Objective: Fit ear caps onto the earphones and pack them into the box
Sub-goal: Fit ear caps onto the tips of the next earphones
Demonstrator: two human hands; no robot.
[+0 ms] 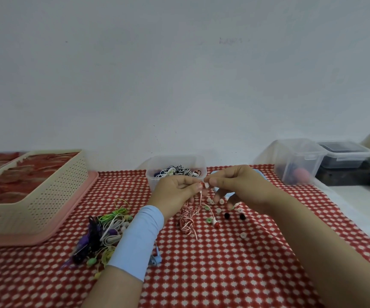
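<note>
My left hand (175, 192) pinches the red bud of a red-and-white earphone (200, 186); its striped cable (187, 218) hangs to the cloth, and its second bud (215, 223) lies there. My right hand (235, 185) pinches a white ear cap (206, 185) against that bud. Loose white, green and black ear caps (224, 210) are scattered under my right hand. Behind my hands, a clear box (155, 174) holds coiled black-and-white earphones.
A tangle of green, white and purple earphones (104, 232) lies left of my left forearm. A beige basket (52, 196) on a pink tray stands at the far left. Clear lidded containers (299, 161) stand at the back right. A red-and-white cloth (201, 274) covers the table.
</note>
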